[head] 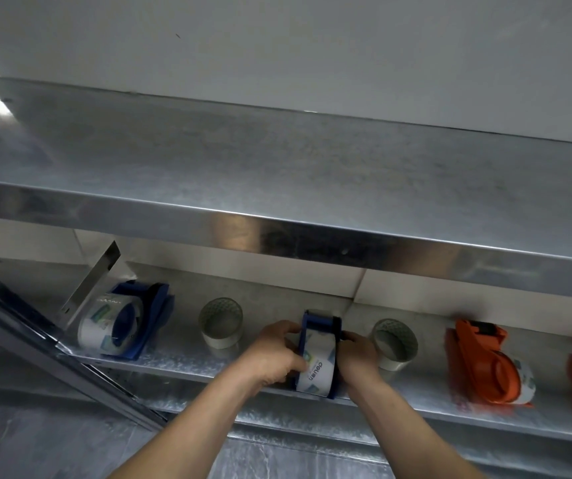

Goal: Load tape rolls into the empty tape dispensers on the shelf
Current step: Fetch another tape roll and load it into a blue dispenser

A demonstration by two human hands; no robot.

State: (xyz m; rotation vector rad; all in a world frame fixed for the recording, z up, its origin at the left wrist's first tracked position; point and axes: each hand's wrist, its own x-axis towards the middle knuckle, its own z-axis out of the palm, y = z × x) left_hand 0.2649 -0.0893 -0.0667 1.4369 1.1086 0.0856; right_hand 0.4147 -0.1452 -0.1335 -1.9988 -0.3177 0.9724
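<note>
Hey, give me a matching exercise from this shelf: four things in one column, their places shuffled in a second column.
1. left blue dispenser
2. middle blue dispenser
3. left loose roll
4. right loose roll

A. between the two blue dispensers
B. held by the left hand and right hand
C. between the right hand and an orange dispenser
D. farthest left, by the slanted bracket

Pairs: 1-D, 2-B, 3-A, 4-C.
</note>
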